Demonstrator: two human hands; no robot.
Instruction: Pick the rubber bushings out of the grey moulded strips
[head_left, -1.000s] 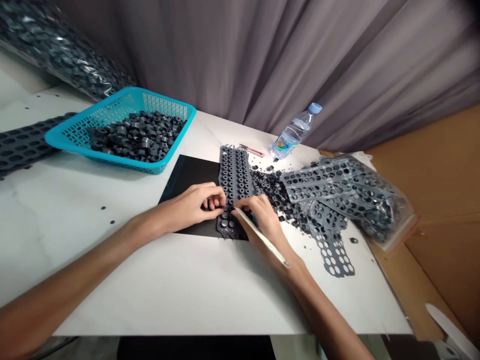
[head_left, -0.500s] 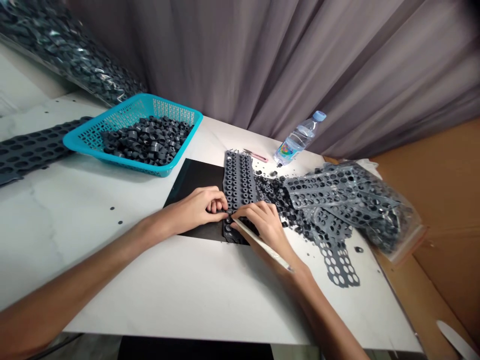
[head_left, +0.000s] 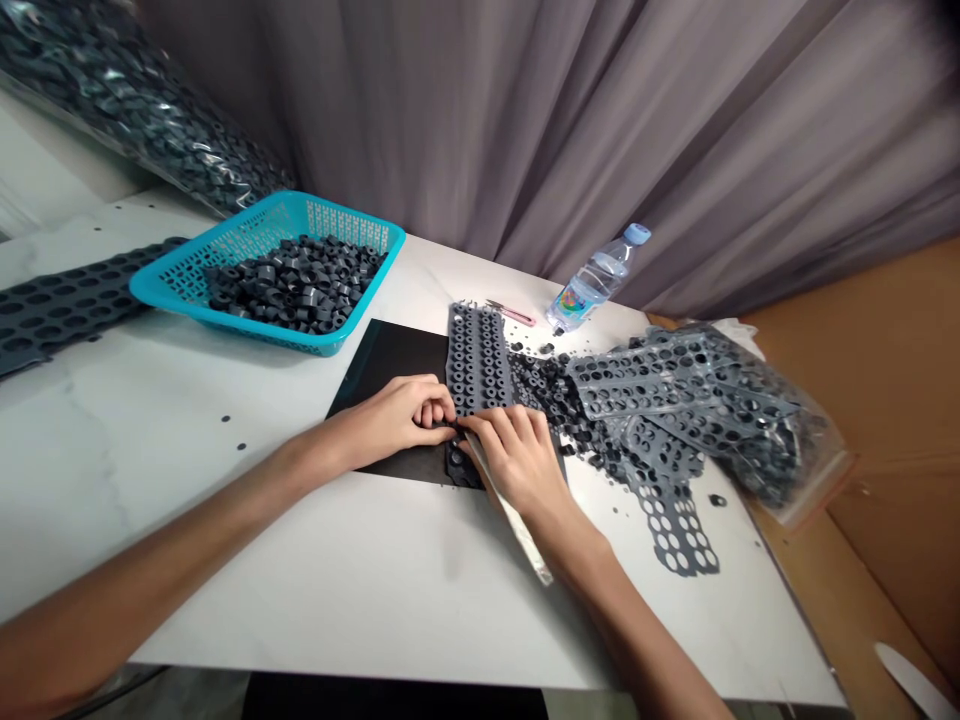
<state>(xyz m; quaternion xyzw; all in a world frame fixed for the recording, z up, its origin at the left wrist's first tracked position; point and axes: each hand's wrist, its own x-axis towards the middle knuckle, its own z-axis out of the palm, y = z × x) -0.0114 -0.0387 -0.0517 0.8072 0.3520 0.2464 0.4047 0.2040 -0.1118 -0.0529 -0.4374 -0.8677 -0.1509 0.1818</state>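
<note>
A dark grey rubber sheet (head_left: 478, 352) with rows of round ring-shaped parts lies over a black mat (head_left: 401, 362). At its left edge, near the front, my left hand (head_left: 412, 412) is closed, thumb and forefinger pinched together; whatever sits between the fingertips is hidden. My right hand (head_left: 519, 455) grips a slim whitish stick-like tool (head_left: 525, 540), its rear end pointing back toward me under the palm. The tool's tip is at the sheet, close to the left fingertips, and my hand covers part of it.
A turquoise basket (head_left: 330, 343) of small grey rings stands back left, beside another holed sheet (head_left: 71, 300). Small pink-handled scissors (head_left: 517, 314) and a water bottle (head_left: 592, 285) are behind. Loose rings (head_left: 551, 390), punched sheets (head_left: 679, 520) and a clear bag (head_left: 780, 450) lie right.
My right hand has turned slightly, and the tool's rear end has swung left and toward me. The left hand stays at nearly the same spot on the sheet.
</note>
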